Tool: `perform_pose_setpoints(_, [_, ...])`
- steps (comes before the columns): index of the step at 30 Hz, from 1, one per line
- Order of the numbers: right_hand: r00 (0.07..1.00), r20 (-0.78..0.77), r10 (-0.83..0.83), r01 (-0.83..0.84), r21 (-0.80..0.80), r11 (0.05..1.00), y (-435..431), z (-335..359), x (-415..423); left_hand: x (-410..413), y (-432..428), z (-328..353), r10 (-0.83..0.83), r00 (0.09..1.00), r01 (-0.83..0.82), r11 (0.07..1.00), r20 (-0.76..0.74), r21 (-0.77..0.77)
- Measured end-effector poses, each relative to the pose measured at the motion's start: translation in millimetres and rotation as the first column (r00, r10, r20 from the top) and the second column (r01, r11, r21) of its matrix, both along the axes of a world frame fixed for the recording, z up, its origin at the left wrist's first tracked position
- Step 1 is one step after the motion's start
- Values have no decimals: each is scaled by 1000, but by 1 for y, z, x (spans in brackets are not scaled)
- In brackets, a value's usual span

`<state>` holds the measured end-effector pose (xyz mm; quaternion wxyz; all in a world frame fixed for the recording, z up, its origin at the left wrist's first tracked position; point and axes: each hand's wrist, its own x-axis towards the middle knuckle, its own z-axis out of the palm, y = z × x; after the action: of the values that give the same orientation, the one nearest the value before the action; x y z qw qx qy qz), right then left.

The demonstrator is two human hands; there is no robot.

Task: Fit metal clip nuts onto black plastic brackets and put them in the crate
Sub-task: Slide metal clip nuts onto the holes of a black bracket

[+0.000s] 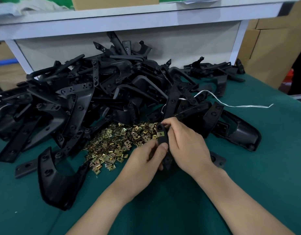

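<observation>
Both hands hold one black plastic bracket [163, 140] upright over the green table. My left hand [144, 160] grips its lower part, thumb pressed on the front. My right hand [185, 143] pinches its upper end from the right. A brass-coloured clip nut [160, 134] sits on the bracket just below its top hole. A heap of loose clip nuts [115, 143] lies on the table just left of the hands. A big pile of black brackets [102, 92] fills the back of the table. No crate is in view.
A curved black bracket [56, 180] lies at the near left, another large one [237, 131] at the right. A white string [231, 105] trails over the pile to the right. A white shelf [129, 16] overhangs the back; cardboard boxes [271, 46] stand at the right.
</observation>
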<state>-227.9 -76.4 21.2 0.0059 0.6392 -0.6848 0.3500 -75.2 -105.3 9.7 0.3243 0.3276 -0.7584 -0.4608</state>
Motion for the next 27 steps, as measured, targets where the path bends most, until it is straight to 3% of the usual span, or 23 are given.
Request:
perform_pose_setpoints(7, [987, -152, -50, 33, -111, 993, 20, -1, 8, 1, 7, 4, 42, 998, -39, 997, 42, -61])
perform_pose_setpoints(16, [994, -107, -34, 29, -46, 999, 81, 0, 30, 15, 60, 7, 126, 991, -122, 989, 46, -79])
perform_pose_setpoints(19, [991, -127, -48, 46, -18, 999, 107, 6, 28, 12, 84, 13, 97, 995, -95, 994, 37, -49])
perform_pose_setpoints(22, [992, -45, -115, 113, -45, 993, 132, 27, 15, -3, 106, 23, 24, 1000, -23, 999, 9, -36])
perform_pose_setpoints(24, [983, 12, -183, 184, -74, 980, 148, 47, 4, -20, 121, 33, -35, 999, 34, 997, -6, -62])
perform_pose_setpoints(27, [950, -45, -310, 309, -28, 951, 172, 74, -19, -55, 144, 52, -138, 990, 137, 981, 1, -139])
